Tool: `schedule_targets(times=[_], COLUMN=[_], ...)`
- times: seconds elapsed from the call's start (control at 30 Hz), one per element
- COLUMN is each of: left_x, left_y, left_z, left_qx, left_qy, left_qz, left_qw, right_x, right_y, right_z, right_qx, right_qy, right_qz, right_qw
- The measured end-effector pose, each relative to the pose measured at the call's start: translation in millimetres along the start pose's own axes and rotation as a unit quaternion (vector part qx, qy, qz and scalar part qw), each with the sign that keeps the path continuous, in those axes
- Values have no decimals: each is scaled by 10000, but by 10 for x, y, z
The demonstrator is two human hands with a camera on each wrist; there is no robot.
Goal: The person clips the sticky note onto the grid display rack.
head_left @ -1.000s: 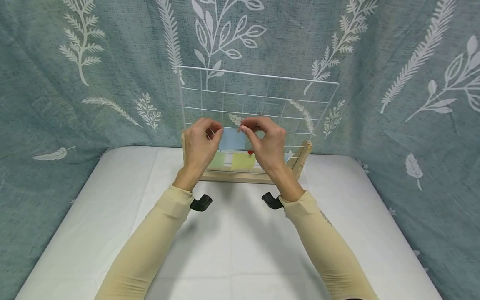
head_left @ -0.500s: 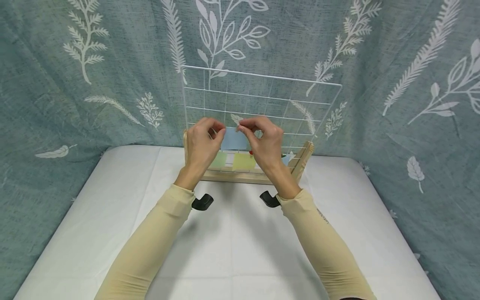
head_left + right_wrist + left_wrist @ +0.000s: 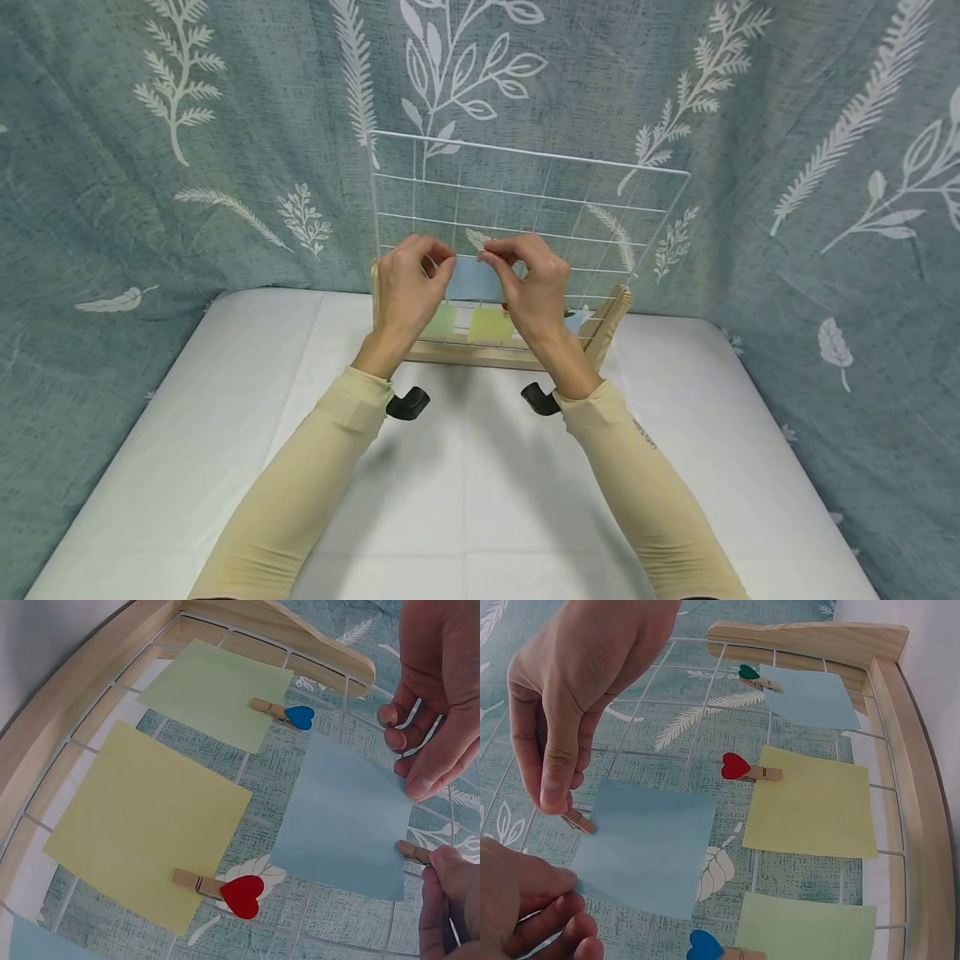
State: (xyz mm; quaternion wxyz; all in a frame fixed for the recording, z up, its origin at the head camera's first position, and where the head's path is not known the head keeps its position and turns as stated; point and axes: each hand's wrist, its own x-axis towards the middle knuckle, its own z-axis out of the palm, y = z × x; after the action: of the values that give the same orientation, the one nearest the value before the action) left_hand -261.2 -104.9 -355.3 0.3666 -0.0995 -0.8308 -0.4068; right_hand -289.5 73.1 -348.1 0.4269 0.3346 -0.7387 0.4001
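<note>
A blue paper note (image 3: 474, 280) is at the white wire grid (image 3: 528, 193), above the yellow and green ones. My left hand (image 3: 411, 287) pinches the note's upper left corner between thumb and fingers. With thumb and forefinger, my right hand (image 3: 534, 279) pinches a small wooden clothespin (image 3: 412, 853), whose jaws are on the note's top edge. The clothespin's far end is hidden by the fingers. Whether it also grips the wire, I cannot tell.
Lower on the grid, heart-topped clothespins hold a yellow note (image 3: 814, 806) with a red heart (image 3: 735, 766), a green note (image 3: 214, 694) with a blue heart (image 3: 300, 718), and another blue note (image 3: 810, 697) with a green heart (image 3: 748, 672). A wooden stand (image 3: 480, 354) supports the grid.
The whole head view has shifted slightly rightward. Both hands keep nearly the same place at the note, still pinching it and the clothespin.
</note>
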Motion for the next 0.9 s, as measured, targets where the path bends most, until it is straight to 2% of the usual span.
schedule_targets(times=[0.37, 0.67, 0.9], left_x=[5, 7, 16], left_y=[-10, -12, -27], left_z=[3, 20, 17], left_qx=[-219, -193, -255], left_qy=[96, 48, 54], left_qz=[102, -28, -15], left_qw=[9997, 9998, 9997], right_x=[31, 21, -56], right_y=[-51, -105, -113], right_z=[52, 44, -7], right_qx=[-505, -1031, -951], right_qy=[-265, -390, -239], right_qz=[-85, -107, -69], right_qw=[9983, 9938, 9952])
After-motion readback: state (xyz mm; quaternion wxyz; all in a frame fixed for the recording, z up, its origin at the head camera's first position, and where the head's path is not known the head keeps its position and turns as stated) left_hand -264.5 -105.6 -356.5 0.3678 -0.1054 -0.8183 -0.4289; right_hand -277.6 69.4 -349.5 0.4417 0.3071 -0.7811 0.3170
